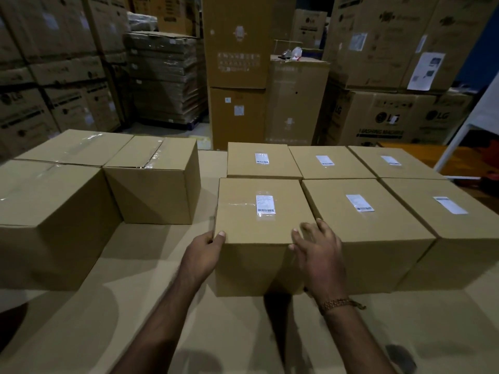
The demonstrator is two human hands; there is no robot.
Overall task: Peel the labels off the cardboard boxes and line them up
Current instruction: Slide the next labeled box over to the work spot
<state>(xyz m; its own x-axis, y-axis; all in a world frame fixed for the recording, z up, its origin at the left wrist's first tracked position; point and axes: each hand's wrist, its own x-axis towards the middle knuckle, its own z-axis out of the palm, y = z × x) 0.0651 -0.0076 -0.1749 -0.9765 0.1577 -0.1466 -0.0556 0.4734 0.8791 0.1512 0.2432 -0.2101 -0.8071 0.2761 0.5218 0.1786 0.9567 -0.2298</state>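
Near box point(263, 233): our left hand point(204, 252) grips its left top corner, thumb over the edge. Our right hand point(317, 255) lies flat, fingers straight, on its right corner. Label point(265, 204) sits beyond our fingertips, unpeeled.

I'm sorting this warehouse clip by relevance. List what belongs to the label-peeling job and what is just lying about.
Job:
- near box, held by left hand and right hand
- its label
- five other labelled boxes, e.g.
- unlabelled boxes on the left

Lying about:
- LG cartons
- wrapped pallet stack
- tall cartons behind
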